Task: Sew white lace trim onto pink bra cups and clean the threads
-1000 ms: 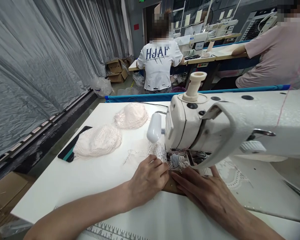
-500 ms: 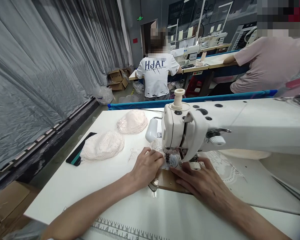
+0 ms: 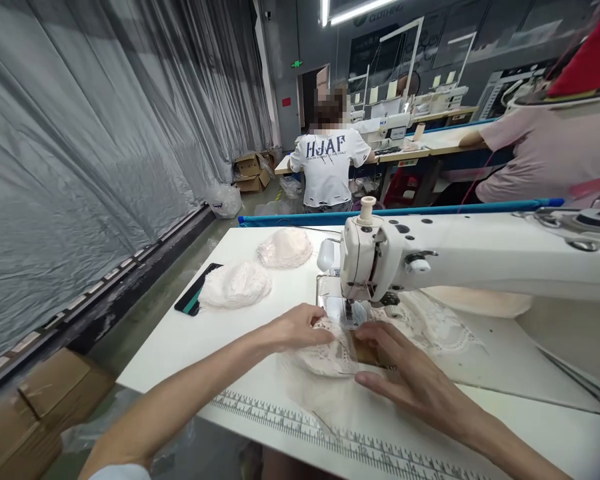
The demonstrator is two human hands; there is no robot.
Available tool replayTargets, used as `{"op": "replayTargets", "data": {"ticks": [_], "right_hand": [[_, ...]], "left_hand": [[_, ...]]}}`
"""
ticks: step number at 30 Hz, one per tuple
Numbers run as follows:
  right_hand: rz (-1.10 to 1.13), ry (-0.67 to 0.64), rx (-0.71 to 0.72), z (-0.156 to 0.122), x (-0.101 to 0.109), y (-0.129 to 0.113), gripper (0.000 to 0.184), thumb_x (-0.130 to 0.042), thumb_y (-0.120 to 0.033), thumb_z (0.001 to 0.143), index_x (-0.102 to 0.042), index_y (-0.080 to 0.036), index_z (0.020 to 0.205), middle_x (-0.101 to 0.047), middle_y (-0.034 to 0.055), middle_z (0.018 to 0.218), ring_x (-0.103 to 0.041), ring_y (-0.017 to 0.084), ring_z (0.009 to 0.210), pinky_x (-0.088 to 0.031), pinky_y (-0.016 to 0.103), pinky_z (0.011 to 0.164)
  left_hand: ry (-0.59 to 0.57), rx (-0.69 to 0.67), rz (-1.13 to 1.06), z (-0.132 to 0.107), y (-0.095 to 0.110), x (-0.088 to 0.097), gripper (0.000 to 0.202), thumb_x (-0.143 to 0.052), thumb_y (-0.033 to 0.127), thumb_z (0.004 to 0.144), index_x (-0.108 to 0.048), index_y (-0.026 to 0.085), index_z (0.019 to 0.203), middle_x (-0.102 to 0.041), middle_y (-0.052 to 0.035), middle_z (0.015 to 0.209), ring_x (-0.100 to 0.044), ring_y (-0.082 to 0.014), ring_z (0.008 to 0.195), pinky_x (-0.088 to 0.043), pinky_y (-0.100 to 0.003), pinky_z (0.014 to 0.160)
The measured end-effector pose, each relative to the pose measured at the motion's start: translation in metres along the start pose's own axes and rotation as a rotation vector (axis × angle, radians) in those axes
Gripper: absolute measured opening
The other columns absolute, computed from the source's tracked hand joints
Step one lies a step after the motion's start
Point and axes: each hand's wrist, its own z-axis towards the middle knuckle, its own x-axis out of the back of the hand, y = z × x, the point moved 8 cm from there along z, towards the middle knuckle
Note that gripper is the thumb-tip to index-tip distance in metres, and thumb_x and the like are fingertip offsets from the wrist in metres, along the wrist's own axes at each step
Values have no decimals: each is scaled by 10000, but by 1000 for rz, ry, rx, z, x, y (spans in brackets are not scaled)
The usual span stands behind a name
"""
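One lace piece [image 3: 334,358] extends from the left grip [image 3: 300,329].

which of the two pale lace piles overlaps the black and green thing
The nearer, left-hand pile: it partly covers the black and green item. The other pile, farther back and closer to the sewing machine, lies apart from it.

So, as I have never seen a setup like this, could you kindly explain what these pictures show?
Everything is seen from a camera on the person's head, looking forward and down. Two bare hands work at a white sewing machine. The left hand holds a pale lacy piece; the right hand is spread beside it, perhaps touching it. Farther back on the white table lie a lace-edged bundle and a similar one. Ruler markings run nearer the person.
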Motion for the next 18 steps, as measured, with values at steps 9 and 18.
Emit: {"op": "replayTargets", "data": {"ticks": [9,18], "right_hand": [[909,-315,-296,-31,-24,-43,319,-605,-464,811,-509,-212,982,-569,0,795,-547,163,734,-442,261,613],[849,-482,-506,-114,-21,-71,352,-716,-454,671,-557,-143,714,-430,-44,610,-353,91,600,-238,210,517]], "left_hand": [[-126,-10,-908,-93,38,-42,482,-707,503,697,-637,120,980,-566,-30,809,-491,-113,706,-387,-207,620],[-107,-56,-1084,-127,67,-102,403,-761,469,640,-729,83,750,-582,-40,676,-474,-94,616,-363,-199,601]]}}
